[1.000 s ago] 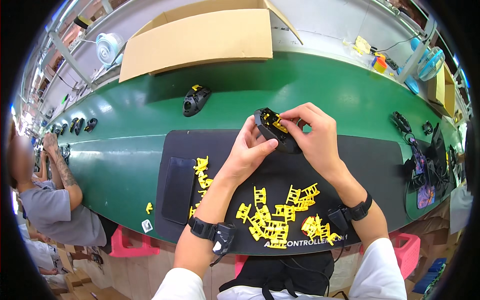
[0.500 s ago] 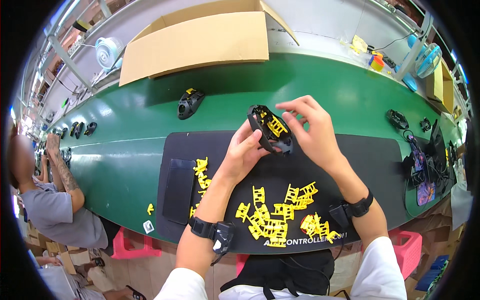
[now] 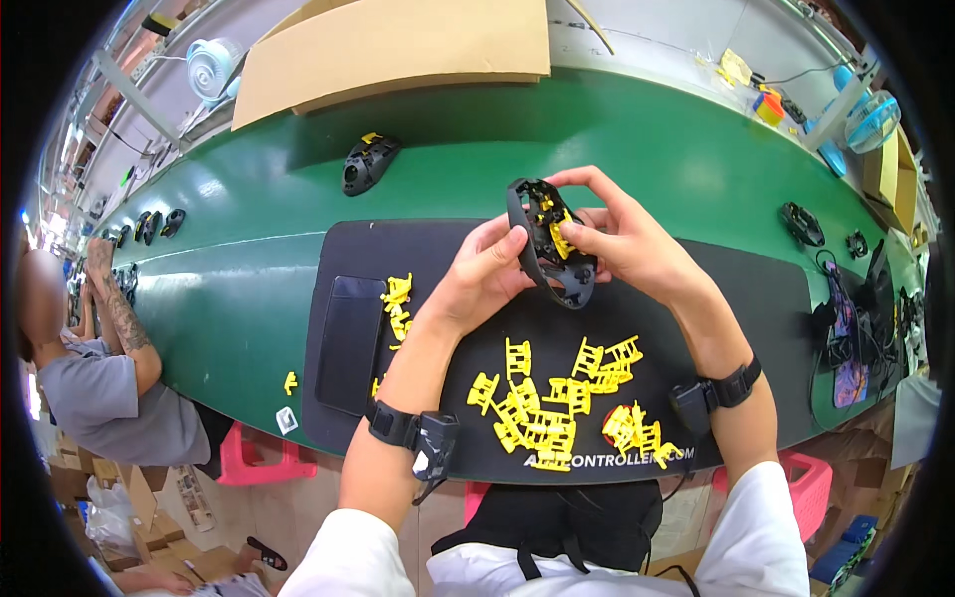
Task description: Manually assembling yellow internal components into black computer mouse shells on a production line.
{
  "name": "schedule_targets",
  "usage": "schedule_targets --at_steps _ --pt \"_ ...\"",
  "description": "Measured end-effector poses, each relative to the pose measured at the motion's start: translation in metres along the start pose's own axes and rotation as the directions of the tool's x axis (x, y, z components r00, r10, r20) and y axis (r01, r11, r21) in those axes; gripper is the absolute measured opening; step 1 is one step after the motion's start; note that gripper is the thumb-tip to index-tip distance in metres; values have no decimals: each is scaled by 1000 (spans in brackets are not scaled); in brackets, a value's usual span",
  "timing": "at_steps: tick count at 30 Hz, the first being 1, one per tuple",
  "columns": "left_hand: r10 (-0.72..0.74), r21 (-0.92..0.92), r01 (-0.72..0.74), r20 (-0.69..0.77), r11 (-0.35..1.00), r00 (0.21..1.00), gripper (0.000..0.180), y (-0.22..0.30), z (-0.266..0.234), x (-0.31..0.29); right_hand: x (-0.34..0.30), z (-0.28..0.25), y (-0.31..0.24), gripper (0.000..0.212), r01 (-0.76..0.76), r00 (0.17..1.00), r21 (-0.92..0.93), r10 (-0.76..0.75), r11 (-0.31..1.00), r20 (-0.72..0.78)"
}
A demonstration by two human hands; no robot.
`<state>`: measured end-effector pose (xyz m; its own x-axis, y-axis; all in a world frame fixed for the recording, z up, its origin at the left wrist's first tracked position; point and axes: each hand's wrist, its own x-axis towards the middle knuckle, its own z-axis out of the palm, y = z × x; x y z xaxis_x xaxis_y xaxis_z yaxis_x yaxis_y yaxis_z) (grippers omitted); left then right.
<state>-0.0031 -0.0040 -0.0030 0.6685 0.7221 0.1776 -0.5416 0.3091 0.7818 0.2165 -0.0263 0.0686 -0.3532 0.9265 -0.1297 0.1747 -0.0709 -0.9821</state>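
Observation:
My left hand (image 3: 485,271) grips a black plastic shell (image 3: 530,261) by its left side, thumb on the rim, holding it tilted above the mat. Inside the shell sits a yellow ladder-shaped plastic part (image 3: 560,237). My right hand (image 3: 629,237) is closed around the shell's right side, its thumb pressed on the yellow part and its index finger curled over the far edge. Below both hands a loose pile of similar yellow parts (image 3: 542,430) lies on the black mat. A smaller cluster of yellow pieces (image 3: 625,426) rests in a red round holder, mostly covered.
A dark flat tablet-like slab (image 3: 348,343) lies at the mat's left, beside more yellow pieces (image 3: 397,292). Another black shell (image 3: 370,164) stands on the green table (image 3: 249,298) near a cardboard box (image 3: 398,50). Cables and black parts (image 3: 846,328) are at right. A person (image 3: 109,368) sits at left.
My right hand has closed in from beside the shell, and its thumb now presses on the yellow part. The left hand keeps its hold; the whole view has shifted slightly.

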Motion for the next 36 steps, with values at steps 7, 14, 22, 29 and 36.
schedule_targets --at_steps 7,14,22,29,36 --pt "54 -22 -54 -31 998 998 61 1 3 1 3 6 4 44 188 969 -114 -203 976 -139" --pt "-30 -55 15 -287 998 958 57 3 3 1 -13 8 -17 94 614 731 -639 -639 463 239" --pt "-114 6 124 -346 992 931 68 0 3 8 -8 18 -5 97 530 746 -792 -612 303 264" --pt "-139 3 149 -342 989 929 64 -5 -3 6 -11 29 -2 100 437 824 -852 -508 290 250" --pt "-146 -74 129 -321 989 936 60 -2 -4 3 -14 32 -6 94 465 810 -857 -497 222 311"
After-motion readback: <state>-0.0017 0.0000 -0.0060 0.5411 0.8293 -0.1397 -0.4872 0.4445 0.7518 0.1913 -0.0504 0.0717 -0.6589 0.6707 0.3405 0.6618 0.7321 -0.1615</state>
